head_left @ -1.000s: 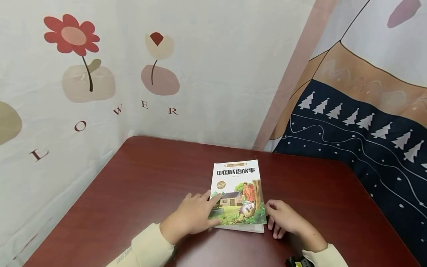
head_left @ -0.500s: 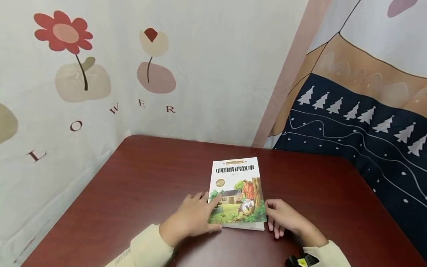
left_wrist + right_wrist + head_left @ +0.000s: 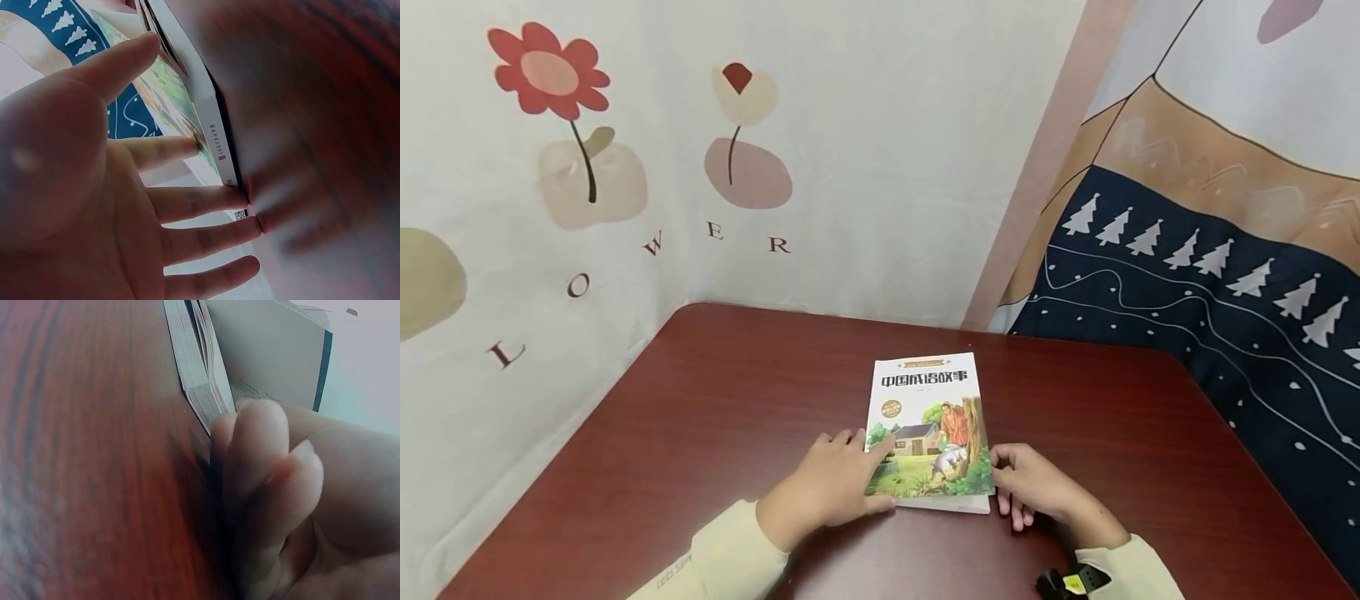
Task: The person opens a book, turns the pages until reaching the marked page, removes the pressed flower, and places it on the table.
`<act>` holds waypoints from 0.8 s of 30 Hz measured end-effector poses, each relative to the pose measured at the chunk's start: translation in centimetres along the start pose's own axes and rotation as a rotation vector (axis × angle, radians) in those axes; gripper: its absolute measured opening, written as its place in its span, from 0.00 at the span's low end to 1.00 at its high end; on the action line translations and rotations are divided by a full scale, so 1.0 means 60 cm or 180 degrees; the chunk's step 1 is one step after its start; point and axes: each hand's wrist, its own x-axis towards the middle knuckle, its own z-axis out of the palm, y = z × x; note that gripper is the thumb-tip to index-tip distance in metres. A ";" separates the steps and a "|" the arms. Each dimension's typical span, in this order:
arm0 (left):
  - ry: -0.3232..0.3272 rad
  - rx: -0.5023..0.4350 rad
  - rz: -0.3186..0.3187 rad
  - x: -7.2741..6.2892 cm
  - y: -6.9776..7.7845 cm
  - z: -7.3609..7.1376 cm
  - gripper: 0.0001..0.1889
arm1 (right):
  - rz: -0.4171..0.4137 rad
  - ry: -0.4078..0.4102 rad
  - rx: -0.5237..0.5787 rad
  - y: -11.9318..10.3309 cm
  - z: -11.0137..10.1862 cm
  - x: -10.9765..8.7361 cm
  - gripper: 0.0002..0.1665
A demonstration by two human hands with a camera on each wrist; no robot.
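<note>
Book (image 3: 928, 427) on bench (image 3: 760, 392), 5 o'clock in head view. Left hand (image 3: 831, 481) loose, fingers spread, at its 8; right hand (image 3: 1030, 485) seemingly pinching cover at 4. Probably light, bendy, slick; support spine (image 3: 215, 134).

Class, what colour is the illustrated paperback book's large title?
The large printed title is black, clearest in the head view.
</note>
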 end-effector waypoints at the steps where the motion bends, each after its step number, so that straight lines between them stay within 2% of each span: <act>1: -0.0003 -0.0010 -0.0001 0.000 -0.001 0.001 0.45 | 0.0013 0.0004 0.0001 0.000 0.001 0.001 0.09; 11: 0.0039 0.0010 0.0014 -0.001 -0.003 0.005 0.44 | 0.0012 -0.0013 0.0005 0.000 0.000 0.002 0.07; 19: 0.0076 0.0017 0.0018 0.001 0.000 0.002 0.44 | -0.0056 -0.0004 -0.0040 -0.001 -0.007 -0.001 0.09; 24: 0.0001 -0.0052 -0.0047 -0.002 -0.001 0.001 0.43 | -0.0068 -0.0094 -0.0001 -0.001 -0.005 0.001 0.11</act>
